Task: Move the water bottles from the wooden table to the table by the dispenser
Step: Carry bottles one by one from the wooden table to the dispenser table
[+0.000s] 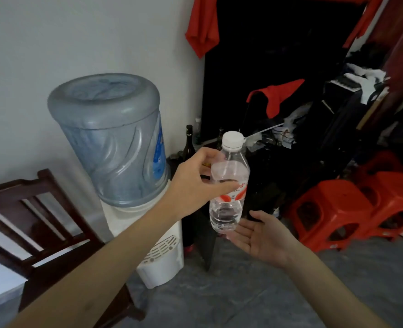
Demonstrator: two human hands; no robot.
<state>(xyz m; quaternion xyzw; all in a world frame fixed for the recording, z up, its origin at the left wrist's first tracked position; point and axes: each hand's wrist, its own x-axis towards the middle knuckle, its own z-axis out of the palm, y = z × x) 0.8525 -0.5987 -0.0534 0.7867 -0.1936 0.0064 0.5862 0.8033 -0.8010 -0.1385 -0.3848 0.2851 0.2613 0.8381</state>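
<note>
Head view, left hand: reaching forward from lower left, left hand gripping the water bottle at its upper body, thumb and fingers curling round the clear plastic just above the label.

Head view, right hand: right hand lying palm up below and just right of the bottle's base, fingers spread and relaxed, holding nothing; fingertips appearing to touch the bottom of the bottle, contact not fully certain.

Head view, bottle: being held upright in the air, tilting slightly, white cap on top, red and white label round the middle, water filling roughly the lower half.

Bottle position: hanging in front of a dark low table, just right of the water dispenser, not resting on any surface.

Dispenser: standing against the pale wall, white body carrying a large inverted blue-grey jug.

Table surroundings: dark glass bottle standing behind the left hand, near the wall; other items there too dim to tell.

Left foreground: dark wooden chair standing beside the dispenser, back slats facing the camera.

Right side: red plastic stools sitting on the grey floor, well apart from the bottle.

Background: red cloth hanging at the top of a dark opening; another red cloth draping over clutter further right.
</note>
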